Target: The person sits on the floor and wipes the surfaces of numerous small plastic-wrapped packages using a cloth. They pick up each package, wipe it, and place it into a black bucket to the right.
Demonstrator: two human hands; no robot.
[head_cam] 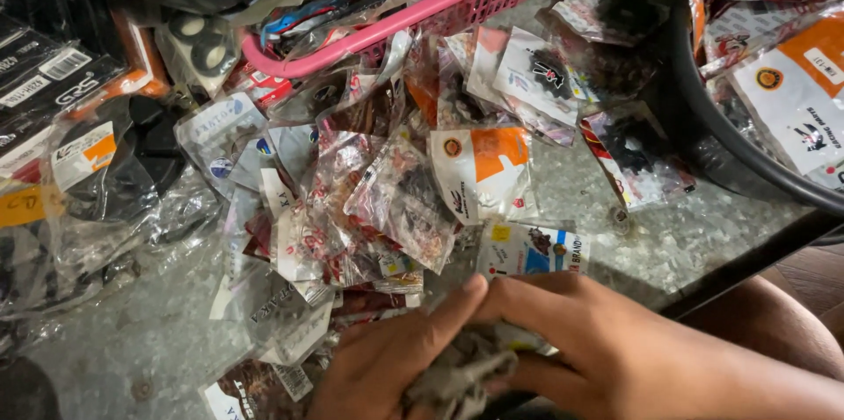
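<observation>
View from above of a cluttered table [703,235] with a mottled grey metal top, covered by a loose heap of small clear plastic packets [369,200]. At the bottom edge, the left hand [387,358] and the right hand [563,332] meet with thumbs touching, both closed around a crumpled grey-white packet [462,376] held between them just above the near edge of the table; its contents are too creased to make out. Just beyond the fingertips lies a white packet with a yellow sticker [532,251], and behind it an orange-and-white packet [482,170] rests on the heap. A pink slotted basket [457,3], also holding packets, overhangs the far side of the heap, and black parts in bags [105,165] lie to the left. A dark round tub [703,121] with more orange-and-white packets stands at the right. Risks, as a judgement: the heap is slippery and unsorted, so a sweep of either hand could push neighbouring packets over the near table edge; the thin film of the held packet could tear if it is squeezed or pulled hard; and the similar packaging makes it easy to confuse one packet with another.
</observation>
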